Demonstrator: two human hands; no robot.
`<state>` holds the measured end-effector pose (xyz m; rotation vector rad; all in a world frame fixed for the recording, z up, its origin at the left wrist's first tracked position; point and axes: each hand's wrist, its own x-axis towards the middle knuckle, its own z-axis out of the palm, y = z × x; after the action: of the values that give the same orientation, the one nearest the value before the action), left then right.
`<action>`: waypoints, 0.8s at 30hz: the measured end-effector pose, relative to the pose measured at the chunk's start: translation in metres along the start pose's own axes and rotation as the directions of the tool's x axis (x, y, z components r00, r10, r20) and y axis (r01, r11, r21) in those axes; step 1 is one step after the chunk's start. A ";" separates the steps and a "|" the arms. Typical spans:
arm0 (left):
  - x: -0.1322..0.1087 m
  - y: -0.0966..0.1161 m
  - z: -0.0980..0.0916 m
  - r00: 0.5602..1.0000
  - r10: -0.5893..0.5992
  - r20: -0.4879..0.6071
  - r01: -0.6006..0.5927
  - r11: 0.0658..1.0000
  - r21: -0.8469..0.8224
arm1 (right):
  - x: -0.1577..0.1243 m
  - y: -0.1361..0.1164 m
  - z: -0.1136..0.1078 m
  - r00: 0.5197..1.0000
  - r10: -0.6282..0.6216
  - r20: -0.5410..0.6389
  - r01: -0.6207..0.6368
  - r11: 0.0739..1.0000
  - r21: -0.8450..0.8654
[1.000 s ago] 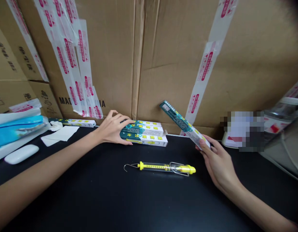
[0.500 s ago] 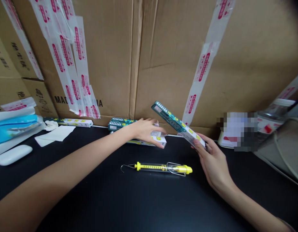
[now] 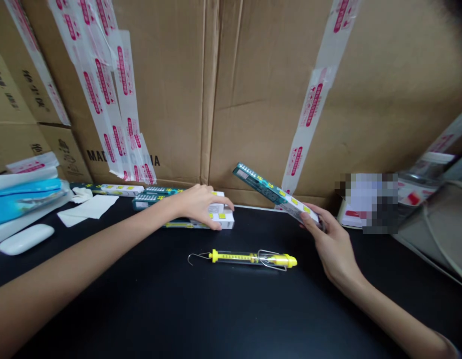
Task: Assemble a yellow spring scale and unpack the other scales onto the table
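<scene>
Risk from my end sits mostly with the right hand (image 3: 330, 239): it's clamped, thumb against fingers, on one end of a teal-and-white box (image 3: 270, 192) tilted up with its far end free, so a loose pinch could let it swing and drop onto the yellow spring scale (image 3: 242, 258) lying on the bench just below. Left hand (image 3: 201, 205) is draped over a low stack of boxes (image 3: 223, 219), fingers curled over the near end; can't tell if it's gripping or only resting. Too much push there could skid the stack or topple the skewed upper box. Scale lies flat, hook end left, between the hands, touching neither. Surface is a black bench top (image 3: 231, 309), with a faint sheen, so it may be slick. Behind it, cardboard cartons (image 3: 167, 89) form a wall, strung with red-printed packing tape (image 3: 313, 104). Far left: another box (image 3: 107, 189), paper sheet (image 3: 91, 207), blue-and-white package (image 3: 25, 202), white mouse-like oblong (image 3: 26, 239). Far right, a pixelated patch (image 3: 365, 202) hides whatever sits there
</scene>
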<state>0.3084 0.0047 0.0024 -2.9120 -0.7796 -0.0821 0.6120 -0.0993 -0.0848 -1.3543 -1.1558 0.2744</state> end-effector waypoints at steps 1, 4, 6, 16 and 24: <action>-0.008 0.000 -0.001 1.000 -0.007 -0.004 0.007 1.000 -0.002 | 0.003 0.000 -0.001 1.000 -0.002 0.016 0.003 1.000 -0.023; -0.030 -0.001 -0.004 0.999 -0.031 -0.017 0.031 0.999 -0.015 | 0.011 0.002 -0.002 0.999 -0.009 0.054 0.013 0.996 -0.087; -0.039 -0.004 -0.006 0.999 -0.039 -0.019 0.038 0.998 -0.042 | 0.015 0.004 -0.001 0.998 -0.007 0.066 0.015 0.992 -0.124; -0.084 -0.017 -0.006 0.963 -0.186 -0.193 0.186 0.982 -0.021 | 0.022 0.031 0.000 1.000 0.014 0.015 -0.009 0.958 -0.286; -0.126 -0.001 0.030 0.901 -0.129 -0.415 0.254 0.931 0.263 | 0.022 0.023 0.014 0.975 -0.100 0.200 0.161 0.934 -0.318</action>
<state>0.1991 -0.0528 -0.0376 -2.3996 -0.9095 -0.4975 0.6220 -0.0676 -0.0967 -1.5613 -1.4892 0.1081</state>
